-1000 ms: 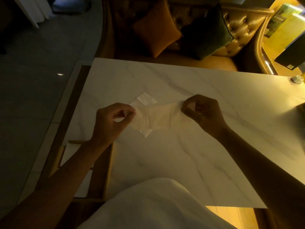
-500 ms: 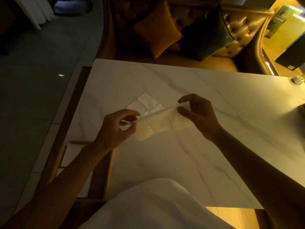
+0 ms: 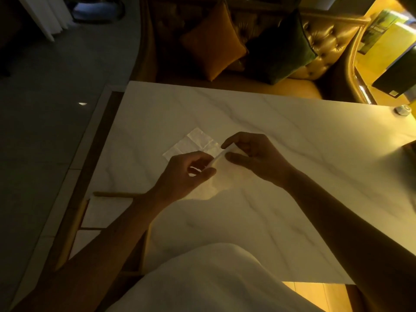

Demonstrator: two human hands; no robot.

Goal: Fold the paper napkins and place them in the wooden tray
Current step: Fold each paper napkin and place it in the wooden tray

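I see left hand point(image 3: 180, 176) fingers pinching the napkin point(image 3: 222, 176) above the table point(image 3: 281, 136) middle | right hand point(image 3: 254, 158) fingers pinching its other end | second napkin point(image 3: 195, 143) flat on table | wooden tray point(image 3: 112, 194) at table's near-left edge

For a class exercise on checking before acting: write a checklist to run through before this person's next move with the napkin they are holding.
1. Left hand pinches the held napkin: ok.
2. Right hand pinches its other end: ok.
3. Fold edges line up: cannot tell; the light is dim and fingers cover them.
4. Wooden tray close by, at the left edge of the table: ok.
5. Room in the tray: cannot tell; the left forearm hides part of it.
6. Spare napkin lies flat on the table behind the hands: ok.
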